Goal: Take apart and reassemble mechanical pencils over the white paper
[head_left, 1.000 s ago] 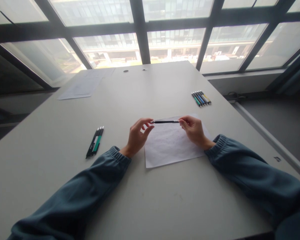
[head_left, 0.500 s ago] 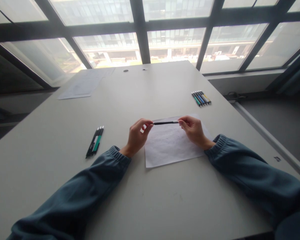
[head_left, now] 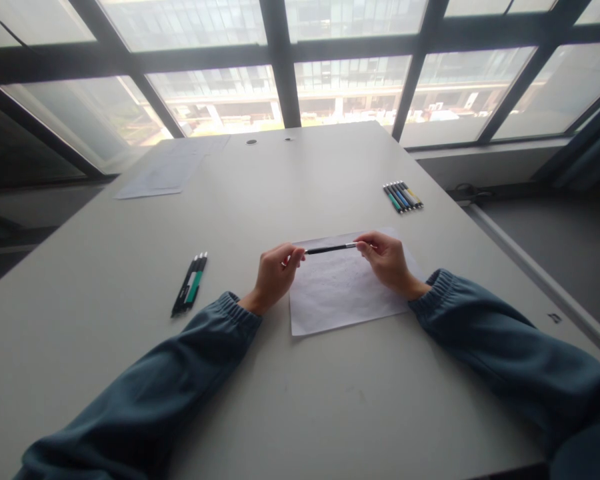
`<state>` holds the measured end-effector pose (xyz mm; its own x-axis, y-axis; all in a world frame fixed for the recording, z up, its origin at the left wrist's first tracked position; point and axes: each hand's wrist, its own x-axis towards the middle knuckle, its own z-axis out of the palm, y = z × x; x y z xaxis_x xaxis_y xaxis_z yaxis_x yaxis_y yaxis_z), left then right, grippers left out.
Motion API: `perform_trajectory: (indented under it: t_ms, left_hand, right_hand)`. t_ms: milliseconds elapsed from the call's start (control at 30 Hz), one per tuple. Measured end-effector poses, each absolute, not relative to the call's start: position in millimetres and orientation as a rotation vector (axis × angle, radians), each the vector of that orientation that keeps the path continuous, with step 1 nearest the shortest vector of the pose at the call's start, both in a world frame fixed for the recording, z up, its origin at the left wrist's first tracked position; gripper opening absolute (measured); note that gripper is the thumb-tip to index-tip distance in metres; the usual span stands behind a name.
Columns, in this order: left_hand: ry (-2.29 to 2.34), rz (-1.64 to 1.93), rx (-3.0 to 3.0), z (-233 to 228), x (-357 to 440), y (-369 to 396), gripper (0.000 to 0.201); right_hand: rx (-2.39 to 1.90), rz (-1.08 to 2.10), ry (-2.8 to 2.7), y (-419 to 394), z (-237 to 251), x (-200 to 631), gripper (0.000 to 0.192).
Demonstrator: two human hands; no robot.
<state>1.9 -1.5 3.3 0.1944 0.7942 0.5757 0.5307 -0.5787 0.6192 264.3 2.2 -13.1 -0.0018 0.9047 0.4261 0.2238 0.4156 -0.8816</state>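
In the head view, a slim black pen with a pale, shiny section near its right-hand end [head_left: 330,249] is held crosswise between two bare hands, over the far part of a white rectangular sheet of paper [head_left: 340,300]. The pen's left end is pinched by the left hand [head_left: 276,272], its thumb and fingers drawn together with no clear gap seen. The opposite end is gripped by the right hand [head_left: 386,263], whose thumb and fingers are likewise closed on it. The pen is tilted slightly, its left end shown a little lower. Both forearms are covered by dark blue fabric sleeves with gathered cuffs [head_left: 220,343]. The sheet is laid flat on a smooth white bench [head_left: 280,413]. To the left of the left hand, a small bundle of black pens with a green section [head_left: 189,285] is set down side by side. Beyond the right hand, a neat row of multicoloured pens [head_left: 403,197] is placed near the bench's right edge. At the far left, thin white papers [head_left: 163,172] are spread, and dark-framed windows [head_left: 279,57] are seen behind.
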Motion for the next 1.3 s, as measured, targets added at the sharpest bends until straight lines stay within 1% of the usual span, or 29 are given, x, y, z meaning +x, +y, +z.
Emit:
perform_trajectory:
  t_ms: [200,367,433,600,733,967,1167,1300]
  left_hand:
    - [1.29,1.278,2.174,1.9,0.8,-2.4,0.054]
    - [1.215,1.266,2.109,-2.5,-1.3,0.0,0.062]
    - [1.189,1.295,2.104,-2.6,-1.5,1.2,0.059]
    - [1.093,1.36,2.26,2.5,1.1,1.7,0.031]
    - [1.051,1.414,2.372,5.8,3.3,0.7,0.023]
    - [1.055,1.486,2.397,6.8,4.0,0.3,0.01]
    - [1.068,1.478,2.365,6.8,4.9,0.1,0.009]
    - [1.089,1.456,2.347,5.7,4.1,0.3,0.015]
  right_hand:
    - [-1.036,0.716,-1.526,1.1,-11.1,264.4,0.032]
    - [-1.046,0.71,-1.52,1.5,-11.8,264.4,0.031]
    - [-1.048,0.721,-1.508,2.0,-12.5,264.5,0.03]
    - [-1.06,0.745,-1.46,3.5,-14.0,264.4,0.029]
    - [-1.074,0.748,-1.442,4.2,-14.0,263.9,0.03]
    - [-1.073,0.738,-1.462,4.1,-14.5,264.6,0.027]
    - [-1.073,0.728,-1.465,3.5,-13.4,264.7,0.028]
    - [-1.074,0.722,-1.468,2.9,-12.9,264.8,0.028]
